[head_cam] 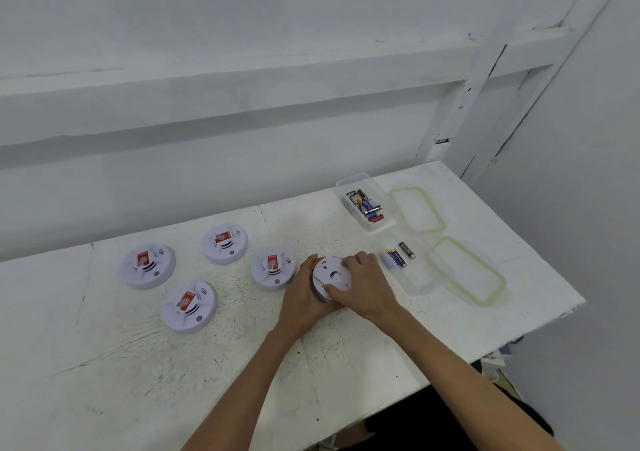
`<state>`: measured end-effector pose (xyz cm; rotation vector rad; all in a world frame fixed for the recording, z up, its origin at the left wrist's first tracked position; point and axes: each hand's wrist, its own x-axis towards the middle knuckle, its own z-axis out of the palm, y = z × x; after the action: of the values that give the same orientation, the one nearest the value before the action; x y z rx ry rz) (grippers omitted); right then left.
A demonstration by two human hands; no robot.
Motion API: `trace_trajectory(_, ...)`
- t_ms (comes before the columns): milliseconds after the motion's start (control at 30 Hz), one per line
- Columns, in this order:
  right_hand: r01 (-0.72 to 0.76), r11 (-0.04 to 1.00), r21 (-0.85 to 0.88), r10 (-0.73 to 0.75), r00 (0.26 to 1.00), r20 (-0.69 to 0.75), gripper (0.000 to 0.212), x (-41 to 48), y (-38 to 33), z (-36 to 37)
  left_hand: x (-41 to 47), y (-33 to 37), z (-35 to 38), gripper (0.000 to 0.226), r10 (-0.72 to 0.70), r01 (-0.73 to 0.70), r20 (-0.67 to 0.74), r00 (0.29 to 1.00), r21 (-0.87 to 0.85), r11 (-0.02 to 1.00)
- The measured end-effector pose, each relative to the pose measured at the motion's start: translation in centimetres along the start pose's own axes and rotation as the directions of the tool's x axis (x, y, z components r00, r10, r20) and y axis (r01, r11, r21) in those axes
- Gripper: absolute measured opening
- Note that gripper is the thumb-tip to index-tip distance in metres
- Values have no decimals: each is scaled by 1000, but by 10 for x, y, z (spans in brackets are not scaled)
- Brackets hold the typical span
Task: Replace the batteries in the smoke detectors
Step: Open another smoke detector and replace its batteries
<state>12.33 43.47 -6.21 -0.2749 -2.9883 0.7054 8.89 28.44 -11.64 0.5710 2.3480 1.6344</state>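
Passage lies open over the near table [138,381] (detectors [187,307] crowd left, containers [351,180] right)

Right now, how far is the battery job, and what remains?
Done: the far box and near box stand open, their lids beside them. In hand: the left hand and right hand grip one detector, back side up. Left: four detectors lie face up on the table; whether their batteries are changed cannot be told.

The white table [104,364] carries smoke detectors [148,266], two clear tubs [353,178] and two lids [440,222].
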Motion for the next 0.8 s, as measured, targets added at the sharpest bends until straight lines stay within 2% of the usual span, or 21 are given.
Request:
trace_trajectory(100,-13,998,63,11,999,34,66,2,4,-1,0,2,-4,83,-18,18,-23,1000,3,1000)
trace_trajectory(267,-20,993,116,11,997,74,62,6,8,-4,-1,-1,-4,94,-30,30,-32,999,16,999)
trace_trajectory(400,-31,988,150,18,996,90,61,9,9,-3,-1,1,-4,89,-21,22,-49,999,19,1000)
trace_trajectory(567,-4,991,132,-15,990,140,63,12,7,-6,-2,5,-6,81,18,-18,-45,999,9,1000)
trace_trajectory(700,18,997,75,-31,984,177,76,17,7,-11,1,6,-6,92,18,-18,-41,999,-3,1000)
trace_trajectory(800,30,1000,6,-30,973,229,73,20,2,-16,1,4,-6,94,-1,1,-24,1000,3,1000)
